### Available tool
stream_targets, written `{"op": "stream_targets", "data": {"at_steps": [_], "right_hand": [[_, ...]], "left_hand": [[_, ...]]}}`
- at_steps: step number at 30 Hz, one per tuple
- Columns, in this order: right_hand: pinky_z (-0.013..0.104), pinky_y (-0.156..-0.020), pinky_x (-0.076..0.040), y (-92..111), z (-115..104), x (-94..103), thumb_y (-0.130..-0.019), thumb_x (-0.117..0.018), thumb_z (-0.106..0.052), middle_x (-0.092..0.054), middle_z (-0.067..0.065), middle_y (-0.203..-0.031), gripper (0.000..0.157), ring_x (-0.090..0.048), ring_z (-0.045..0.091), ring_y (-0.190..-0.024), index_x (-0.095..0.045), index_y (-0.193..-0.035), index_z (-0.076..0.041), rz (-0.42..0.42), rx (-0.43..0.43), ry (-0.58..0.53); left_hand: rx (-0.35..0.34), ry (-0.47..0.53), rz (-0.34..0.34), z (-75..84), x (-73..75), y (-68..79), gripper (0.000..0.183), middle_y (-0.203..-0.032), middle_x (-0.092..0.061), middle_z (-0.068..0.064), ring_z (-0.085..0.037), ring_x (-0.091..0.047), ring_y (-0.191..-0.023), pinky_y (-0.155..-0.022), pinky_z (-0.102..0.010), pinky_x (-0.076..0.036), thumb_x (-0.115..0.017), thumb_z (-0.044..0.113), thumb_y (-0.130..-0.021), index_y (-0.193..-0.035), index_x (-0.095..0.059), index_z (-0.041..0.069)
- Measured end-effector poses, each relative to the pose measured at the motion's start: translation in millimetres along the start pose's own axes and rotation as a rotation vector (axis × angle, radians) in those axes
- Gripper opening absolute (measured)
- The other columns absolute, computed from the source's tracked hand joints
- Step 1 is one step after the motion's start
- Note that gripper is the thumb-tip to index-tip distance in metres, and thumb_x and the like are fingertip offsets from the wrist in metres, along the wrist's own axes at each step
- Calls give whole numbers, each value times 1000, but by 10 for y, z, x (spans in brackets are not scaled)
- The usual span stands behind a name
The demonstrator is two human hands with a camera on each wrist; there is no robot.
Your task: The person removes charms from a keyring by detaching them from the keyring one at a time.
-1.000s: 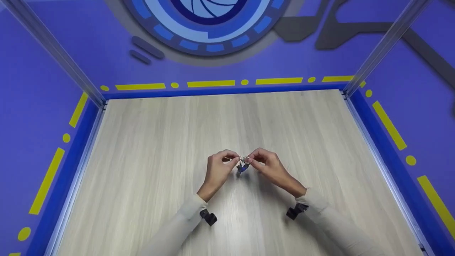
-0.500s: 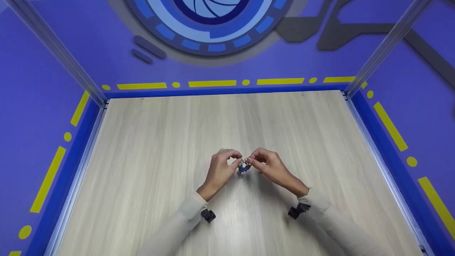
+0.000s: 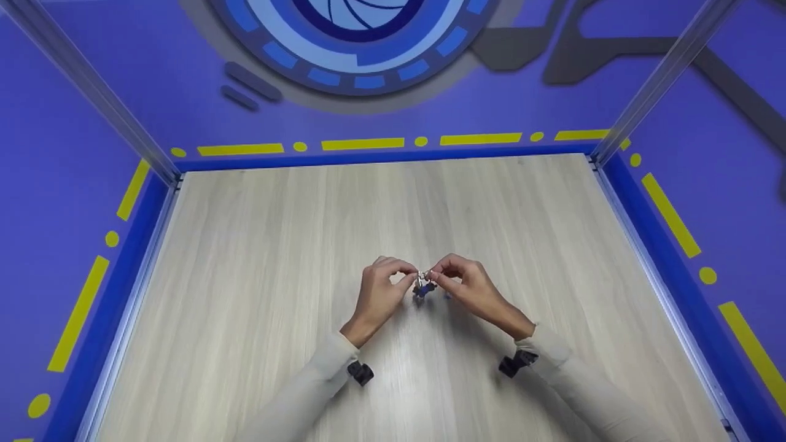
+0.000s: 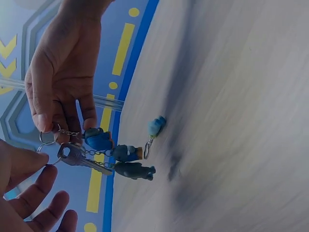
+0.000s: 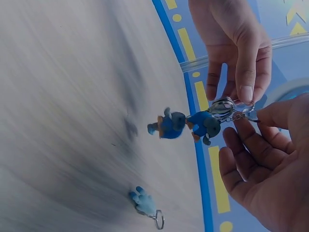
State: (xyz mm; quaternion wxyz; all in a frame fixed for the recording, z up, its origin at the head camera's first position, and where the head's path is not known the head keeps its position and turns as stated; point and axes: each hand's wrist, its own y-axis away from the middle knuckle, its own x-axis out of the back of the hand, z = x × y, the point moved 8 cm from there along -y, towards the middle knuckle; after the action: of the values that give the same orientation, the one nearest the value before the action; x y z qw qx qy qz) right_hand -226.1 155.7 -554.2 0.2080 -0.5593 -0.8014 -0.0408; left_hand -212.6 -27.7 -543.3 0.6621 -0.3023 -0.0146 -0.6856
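Both hands meet over the middle of the table. My left hand (image 3: 379, 298) pinches a metal key ring between thumb and index finger. From the joined rings hang a silver key (image 4: 77, 155) and several small blue-grey figure keychains (image 4: 98, 139) on short chains. Opposite it, my right hand (image 3: 471, 291) pinches a ring at the same cluster with thumb and fingertips. In the right wrist view two blue figures (image 5: 171, 124) dangle away from the fingers. A separate light-blue figure keychain (image 4: 155, 126), with its own ring, lies on the table below.
The pale wood-grain table (image 3: 276, 245) is bounded by blue panels (image 3: 381, 123) with yellow marks and by metal corner posts (image 3: 104, 92). Small black cameras (image 3: 361, 372) sit on both wrists.
The left hand has shifted slightly right, closer to the right hand. The dangling figures have swung and changed arrangement. A small blue spot now shows beside the right hand.
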Motion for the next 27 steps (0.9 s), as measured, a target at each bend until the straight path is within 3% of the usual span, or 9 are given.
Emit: {"op": "stream_targets", "data": {"at_steps": [7, 11, 14, 21, 27], "right_hand": [[26, -86, -58, -18, -29, 10, -106, -75, -9, -80, 6, -100, 7, -76, 25, -94, -76, -102, -3, 30, 14, -16], [28, -88, -59, -21, -32, 12, -106, -75, -9, -81, 9, -101, 9, -76, 30, -95, -76, -103, -1, 30, 16, -32], [28, -88, -59, -18, -29, 21, -106, -75, -10, -81, 9, -100, 8, -77, 30, -94, -76, -102, -2, 29, 10, -36], [28, -88, -58, -12, -71, 41, -106, -74, -7, -80, 11, -101, 8, -76, 32, -94, -75, -102, 0, 26, 46, 5], [31, -89, -59, -17, -63, 46, -106, -76, -12, -80, 4, -98, 8, -76, 22, -94, -76, -101, -5, 19, 35, 40]], "left_hand": [[174, 235, 16, -154, -1, 27, 5, -94, -80, 0, -14, -74, -90, -89, -44, -63, -84, 3, -96, -94, -82, 8], [204, 256, -23, -170, -33, 28, 7, -93, -79, -1, -16, -74, -91, -89, -43, -63, -82, 3, -97, -94, -79, 9], [176, 197, -43, -138, -36, 11, 7, -93, -78, 2, -14, -73, -90, -88, -44, -63, -82, 4, -97, -95, -79, 10], [-9, -14, -54, 36, -33, -38, 5, -97, -80, 1, -17, -72, -96, -89, -44, -59, -84, 4, -97, -100, -84, 8], [-46, -69, -47, 72, -51, -44, 5, -92, -79, 2, -16, -72, -91, -86, -36, -58, -84, 4, -96, -96, -84, 9]]}}
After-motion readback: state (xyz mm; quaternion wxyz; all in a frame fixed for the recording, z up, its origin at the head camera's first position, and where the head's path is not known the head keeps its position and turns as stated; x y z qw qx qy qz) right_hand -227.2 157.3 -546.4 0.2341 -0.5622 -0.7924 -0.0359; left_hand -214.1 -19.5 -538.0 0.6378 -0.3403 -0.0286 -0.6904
